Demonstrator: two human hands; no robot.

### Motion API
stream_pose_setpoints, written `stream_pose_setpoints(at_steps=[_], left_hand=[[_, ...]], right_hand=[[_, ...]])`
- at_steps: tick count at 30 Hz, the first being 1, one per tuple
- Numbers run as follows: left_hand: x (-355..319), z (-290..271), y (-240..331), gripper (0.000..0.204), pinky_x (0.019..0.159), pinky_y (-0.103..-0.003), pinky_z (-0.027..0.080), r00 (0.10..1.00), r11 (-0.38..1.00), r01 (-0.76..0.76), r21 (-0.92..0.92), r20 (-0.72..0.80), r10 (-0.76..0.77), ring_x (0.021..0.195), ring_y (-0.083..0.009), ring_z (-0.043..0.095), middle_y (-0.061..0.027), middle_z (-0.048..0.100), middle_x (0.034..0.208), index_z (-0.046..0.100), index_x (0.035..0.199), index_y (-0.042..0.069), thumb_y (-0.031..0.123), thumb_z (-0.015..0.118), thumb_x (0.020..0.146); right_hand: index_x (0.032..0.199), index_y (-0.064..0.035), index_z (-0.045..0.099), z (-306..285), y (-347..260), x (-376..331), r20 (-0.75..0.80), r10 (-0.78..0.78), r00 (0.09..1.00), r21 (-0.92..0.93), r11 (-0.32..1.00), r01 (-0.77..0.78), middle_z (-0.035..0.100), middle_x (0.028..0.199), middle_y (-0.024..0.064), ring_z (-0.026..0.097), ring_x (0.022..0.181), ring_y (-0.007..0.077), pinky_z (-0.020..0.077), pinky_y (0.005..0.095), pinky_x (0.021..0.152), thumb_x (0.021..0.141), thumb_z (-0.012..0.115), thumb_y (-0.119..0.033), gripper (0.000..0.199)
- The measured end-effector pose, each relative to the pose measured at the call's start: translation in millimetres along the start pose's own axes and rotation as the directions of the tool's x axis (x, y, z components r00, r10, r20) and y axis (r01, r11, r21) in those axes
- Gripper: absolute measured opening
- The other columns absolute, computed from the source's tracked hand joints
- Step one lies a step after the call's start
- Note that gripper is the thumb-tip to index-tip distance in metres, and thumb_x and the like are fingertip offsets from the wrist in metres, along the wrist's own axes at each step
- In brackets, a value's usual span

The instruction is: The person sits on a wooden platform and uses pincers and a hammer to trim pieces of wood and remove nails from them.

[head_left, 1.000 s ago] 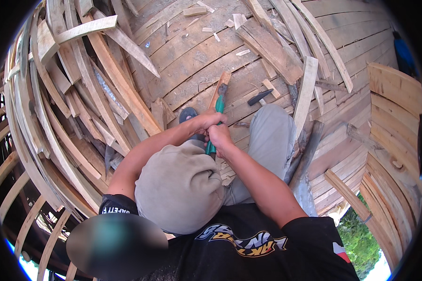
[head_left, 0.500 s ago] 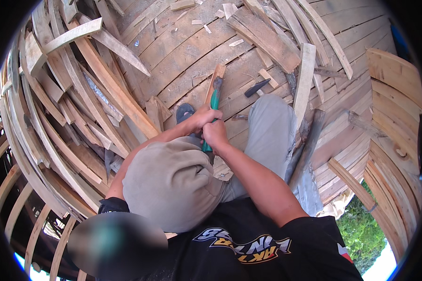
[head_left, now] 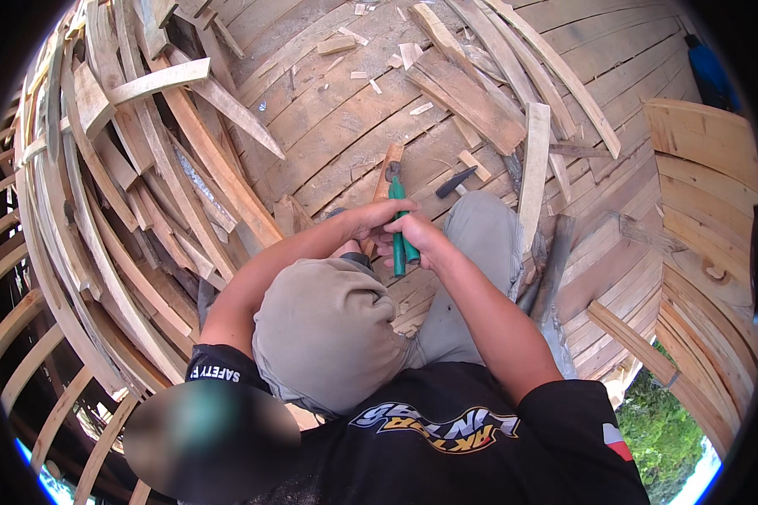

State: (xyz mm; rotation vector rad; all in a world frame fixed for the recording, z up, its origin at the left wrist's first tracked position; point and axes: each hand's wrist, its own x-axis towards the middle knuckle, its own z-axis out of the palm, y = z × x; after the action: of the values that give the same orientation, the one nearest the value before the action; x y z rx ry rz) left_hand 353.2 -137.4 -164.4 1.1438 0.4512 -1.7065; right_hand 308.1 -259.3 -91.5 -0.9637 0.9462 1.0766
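Green-handled pliers [head_left: 398, 240] with a dark metal head point away from me, in front of my bent knee. Their two handles show slightly apart. My left hand [head_left: 379, 217] is closed around the upper part of the handles, coming from the left. Just below it, my right hand [head_left: 419, 236] grips the handles from the right. Past my hands, the pliers' head rests at an orange-brown strip of wood [head_left: 392, 153]; whether the jaws hold anything is too small to tell. A hammer [head_left: 457, 181] with a dark head lies on the planks to the right.
Long curved timbers [head_left: 156, 160] are piled at left. Thick boards [head_left: 467, 99] and a pale slat [head_left: 535, 172] lie to the far right. Small wood scraps [head_left: 337, 45] dot the plank floor [head_left: 312, 143]. A curved plank wall [head_left: 703, 168] rises at right.
The pliers' handles, earlier seen nearly as one, now show as two. My hands have shifted slightly right and nearer, and the whole view has moved a little.
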Motion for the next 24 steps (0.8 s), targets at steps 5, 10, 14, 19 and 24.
stream_pose_setpoints(at_steps=[5,10,14,19,24], left_hand=[[3,14,23,0.048,0.040,-0.029,0.045,0.995,0.993,-0.048,-0.107,0.081,0.057,0.043,-0.0156,0.055,-0.0061,0.063,0.063,0.061,0.079,0.008,0.053,0.050,0.091],[-20,26,39,0.043,0.040,-0.030,0.045,0.999,0.993,0.042,-0.114,-0.025,-0.046,0.040,-0.0186,0.054,-0.0093,0.061,0.059,0.061,0.080,0.005,0.045,0.049,0.091],[-8,23,27,0.032,0.039,-0.035,0.042,0.997,0.987,-0.051,-0.154,-0.072,0.040,0.042,-0.0225,0.052,-0.0110,0.059,0.062,0.060,0.084,0.005,0.036,0.052,0.090],[11,14,14,0.025,0.038,-0.041,0.039,0.989,0.977,-0.083,-0.197,-0.138,0.056,0.043,-0.0252,0.050,-0.0129,0.057,0.067,0.058,0.087,0.004,0.028,0.054,0.085],[13,10,2,0.021,0.039,-0.040,0.039,0.985,0.972,-0.099,-0.212,-0.163,0.064,0.046,-0.0242,0.052,-0.0114,0.055,0.065,0.057,0.084,0.003,0.024,0.056,0.081]], right_hand=[[0.101,0.0021,0.058,-31,-39,2,0.098,0.109,0.989,-0.079,0.992,-0.101,0.063,0.083,0.0115,0.064,0.070,0.0213,0.0598,0.0420,0.065,0.090,0.051,-0.014,0.021],[0.087,-0.0018,0.057,-13,-36,-2,-0.010,0.031,0.999,-0.155,0.987,-0.032,0.056,0.068,0.0075,0.059,0.057,0.0190,0.0567,0.0372,0.052,0.086,0.054,-0.012,0.011],[0.084,-0.0018,0.055,-9,-21,11,-0.075,0.055,0.996,-0.134,0.989,-0.065,0.055,0.068,0.0072,0.058,0.055,0.0186,0.0544,0.0367,0.048,0.085,0.053,-0.010,0.008],[0.086,0.0005,0.056,4,-18,9,-0.152,0.008,0.988,-0.174,0.984,-0.035,0.056,0.068,0.0101,0.058,0.054,0.0202,0.0537,0.0379,0.047,0.085,0.049,-0.010,0.012],[0.085,0.0012,0.054,14,-7,16,-0.220,0.024,0.975,-0.159,0.986,-0.060,0.055,0.069,0.0099,0.058,0.055,0.0203,0.0533,0.0377,0.047,0.083,0.048,-0.006,0.010]])
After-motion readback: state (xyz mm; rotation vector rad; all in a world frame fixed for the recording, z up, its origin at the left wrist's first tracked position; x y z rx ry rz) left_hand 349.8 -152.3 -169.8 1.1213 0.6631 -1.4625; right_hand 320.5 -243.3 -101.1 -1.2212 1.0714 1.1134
